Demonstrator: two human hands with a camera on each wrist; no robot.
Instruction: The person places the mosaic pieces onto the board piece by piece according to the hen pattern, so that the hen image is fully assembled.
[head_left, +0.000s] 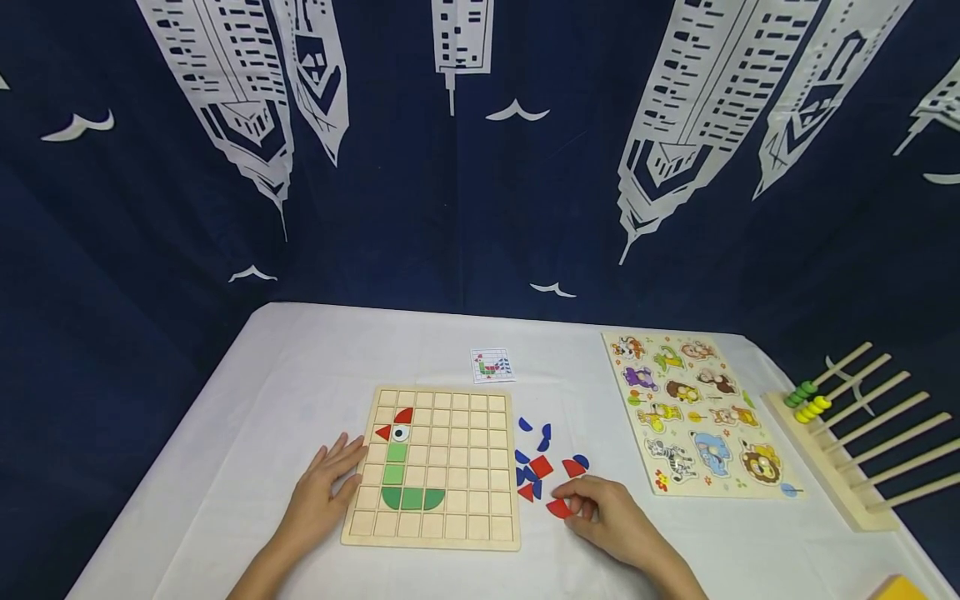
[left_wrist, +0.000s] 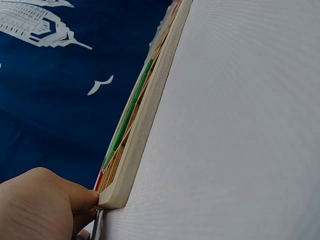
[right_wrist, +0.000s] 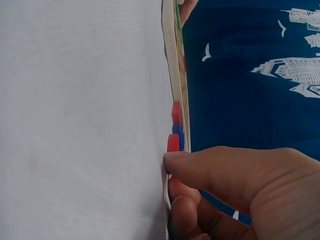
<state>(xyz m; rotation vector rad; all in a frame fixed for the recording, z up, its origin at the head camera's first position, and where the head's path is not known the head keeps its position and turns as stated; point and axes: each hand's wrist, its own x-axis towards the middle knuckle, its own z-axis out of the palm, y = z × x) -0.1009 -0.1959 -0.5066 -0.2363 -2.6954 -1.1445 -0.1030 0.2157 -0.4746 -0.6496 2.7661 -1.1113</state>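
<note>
A wooden grid board (head_left: 457, 521) lies on the table with a bird figure of colored pieces set in its squares: a red quarter circle (head_left: 404, 415), a red triangle (head_left: 383, 432), an eye piece (head_left: 401, 433) and several green pieces (head_left: 412, 498). My left hand (head_left: 324, 492) rests along the board's left edge, fingers extended, thumb touching the rim in the left wrist view. To the right of the board, my right hand (head_left: 611, 517) pinches a red quarter-circle piece (head_left: 558, 508) between thumb and forefinger, low at the tabletop.
Loose blue pieces (head_left: 525, 424), a red square (head_left: 541, 466) and other red pieces lie right of the board. Behind it is a small pattern card (head_left: 492, 365). Farther right are an animal puzzle board (head_left: 697, 417) and a peg rack (head_left: 832, 467) with beads. A yellow object (head_left: 898, 588) shows at bottom right.
</note>
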